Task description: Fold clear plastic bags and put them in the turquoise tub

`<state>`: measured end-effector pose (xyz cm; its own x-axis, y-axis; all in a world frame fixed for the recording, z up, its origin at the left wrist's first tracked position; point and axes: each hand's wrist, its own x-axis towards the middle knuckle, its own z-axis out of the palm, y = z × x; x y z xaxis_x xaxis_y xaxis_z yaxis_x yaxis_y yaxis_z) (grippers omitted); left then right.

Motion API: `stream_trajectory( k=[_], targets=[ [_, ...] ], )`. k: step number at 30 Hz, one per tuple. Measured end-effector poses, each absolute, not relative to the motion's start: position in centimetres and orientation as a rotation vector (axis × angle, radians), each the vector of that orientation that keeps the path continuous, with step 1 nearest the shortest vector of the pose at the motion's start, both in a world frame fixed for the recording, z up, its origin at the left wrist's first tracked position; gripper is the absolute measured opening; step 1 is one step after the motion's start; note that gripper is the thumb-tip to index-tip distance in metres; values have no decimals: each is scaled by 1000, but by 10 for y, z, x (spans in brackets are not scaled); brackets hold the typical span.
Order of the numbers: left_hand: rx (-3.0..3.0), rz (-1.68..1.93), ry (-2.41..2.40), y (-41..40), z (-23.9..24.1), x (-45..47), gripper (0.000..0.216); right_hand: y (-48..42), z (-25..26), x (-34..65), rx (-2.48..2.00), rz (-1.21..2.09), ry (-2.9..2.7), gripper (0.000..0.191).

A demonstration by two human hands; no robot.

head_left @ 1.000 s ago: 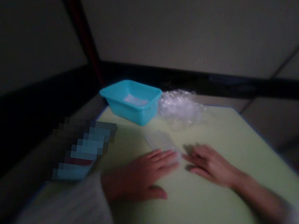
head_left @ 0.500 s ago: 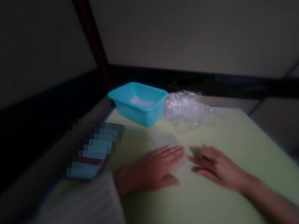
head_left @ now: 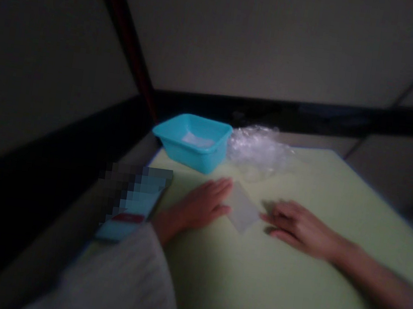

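A small, flat, whitish translucent piece point(head_left: 243, 211), like a little plastic bag or sheet, lies on the yellow-green tabletop point(head_left: 250, 282) between my two hands. My left hand point(head_left: 205, 205) is at its left edge, fingers stretched out and thumb apart, holding nothing that shows. On the other side, my right hand point(head_left: 298, 227) rests on the table with its index finger pointing at the piece's right corner. Its other fingers are partly curled, and the thumb stands apart. Whether that fingertip touches the corner is too blurred to tell.
Toward the back stands a turquoise plastic basin point(head_left: 194, 158) with whitish flat pieces point(head_left: 196, 140) inside. Beside it lies a crumpled heap of clear plastic point(head_left: 260, 149). A partly pixelated light-blue flat item point(head_left: 133, 218) lies at the table's left edge. Walls enclose the far and left sides.
My left hand has slid left and away from me, off the translucent piece, which now shows almost whole. My right hand has stayed nearly still.
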<state>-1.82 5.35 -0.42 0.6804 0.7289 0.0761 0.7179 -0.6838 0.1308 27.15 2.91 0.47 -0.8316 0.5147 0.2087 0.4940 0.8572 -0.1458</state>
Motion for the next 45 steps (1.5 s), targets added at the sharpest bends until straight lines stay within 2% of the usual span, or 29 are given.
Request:
stream_trajectory(
  k=[7, 15, 19, 24, 31, 38, 45],
  targets=[
    [2858, 393, 1454, 43, -3, -23, 52, 30, 4, 271, -761, 74, -2803, 39],
    [2862, 772, 1603, 20, 5, -25, 33, 29, 0, 269, -831, 137, -2705, 37],
    [2830, 784, 1626, 15, 8, -20, 23, 29, -1, 269, -867, 158, -2706, 31],
    [2792, 761, 1618, 13, 10, -19, 19, 25, 2, 268, -785, 150, -2747, 29],
    [2738, 757, 1630, 12, 12, -18, 14, 8, 2, 256, -579, -39, -2735, 25],
    [2771, 1120, 1454, 11, 12, -16, 15, 10, 5, 245, -621, -300, -2622, 27],
    [2775, 1089, 1446, 9, 11, -13, 16, 12, 14, 239, -518, -417, -2736, 29]
  ],
)
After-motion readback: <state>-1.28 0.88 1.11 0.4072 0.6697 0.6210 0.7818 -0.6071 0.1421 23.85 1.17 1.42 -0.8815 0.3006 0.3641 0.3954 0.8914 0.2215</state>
